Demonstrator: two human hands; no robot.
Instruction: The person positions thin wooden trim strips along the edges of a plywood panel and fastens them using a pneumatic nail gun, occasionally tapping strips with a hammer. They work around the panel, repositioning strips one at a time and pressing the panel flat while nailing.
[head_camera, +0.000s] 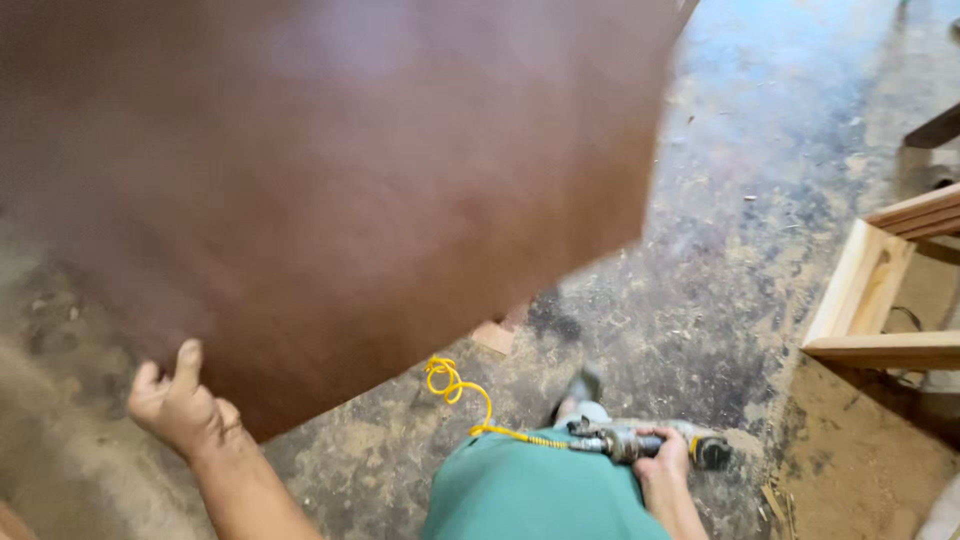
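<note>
No packages, labels, signs or screens show anywhere in this view.
</note>
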